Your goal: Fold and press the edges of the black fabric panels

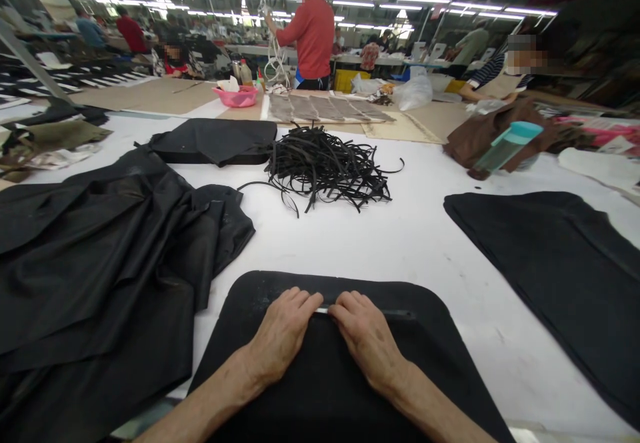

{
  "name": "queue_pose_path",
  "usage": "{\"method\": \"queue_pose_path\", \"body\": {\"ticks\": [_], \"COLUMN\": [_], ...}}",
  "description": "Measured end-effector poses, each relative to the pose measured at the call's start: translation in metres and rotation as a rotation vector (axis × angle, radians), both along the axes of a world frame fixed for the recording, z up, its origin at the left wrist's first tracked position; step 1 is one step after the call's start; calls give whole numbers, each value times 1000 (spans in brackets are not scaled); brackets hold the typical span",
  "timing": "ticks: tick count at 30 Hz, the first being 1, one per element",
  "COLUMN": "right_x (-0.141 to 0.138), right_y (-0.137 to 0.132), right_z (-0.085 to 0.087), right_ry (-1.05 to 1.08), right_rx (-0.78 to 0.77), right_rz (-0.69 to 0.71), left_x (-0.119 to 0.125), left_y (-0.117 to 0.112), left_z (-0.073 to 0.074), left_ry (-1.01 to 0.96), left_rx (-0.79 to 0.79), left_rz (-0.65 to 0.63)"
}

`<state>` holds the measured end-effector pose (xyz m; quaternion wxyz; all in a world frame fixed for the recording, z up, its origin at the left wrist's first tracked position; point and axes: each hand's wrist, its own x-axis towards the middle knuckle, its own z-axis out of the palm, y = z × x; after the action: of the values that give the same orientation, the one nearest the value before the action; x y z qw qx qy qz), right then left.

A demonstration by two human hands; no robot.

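A black fabric panel (320,389) with rounded corners lies on the white table right in front of me. My left hand (283,329) and my right hand (367,333) rest on it side by side, knuckles up, fingers curled down and pinching a thin strip (395,312) that runs along the panel. A small pale bit shows between the two hands. The fingertips are tucked under, so what they grip is mostly hidden.
A heap of crumpled black fabric (100,256) lies at left, a tangle of black strips (325,166) at centre back, a flat black panel (560,276) at right. A teal-capped bottle (507,146) lies on brown cloth. A person in red (310,29) stands beyond; others work nearby.
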<state>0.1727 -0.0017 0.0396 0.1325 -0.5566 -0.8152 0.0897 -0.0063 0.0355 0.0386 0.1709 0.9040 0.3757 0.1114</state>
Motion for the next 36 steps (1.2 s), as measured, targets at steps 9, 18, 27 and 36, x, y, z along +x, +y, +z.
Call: {"method": "queue_pose_path", "body": {"ticks": [9, 18, 27, 36], "right_x": [4, 7, 34, 79], "right_y": [-4, -9, -15, -31], "right_z": [-4, -4, -1, 4], "right_ry": [-52, -205, -321, -380], "right_rx": [79, 170, 128, 141], "right_rz": [69, 222, 293, 272], "left_x": [-1, -4, -25, -44], "left_y": [3, -6, -2, 1], "left_z": [0, 5, 5, 9], "left_ry": [88, 285, 319, 306], "left_rx": [58, 268, 302, 336], "left_rz": [-93, -295, -378, -390]}}
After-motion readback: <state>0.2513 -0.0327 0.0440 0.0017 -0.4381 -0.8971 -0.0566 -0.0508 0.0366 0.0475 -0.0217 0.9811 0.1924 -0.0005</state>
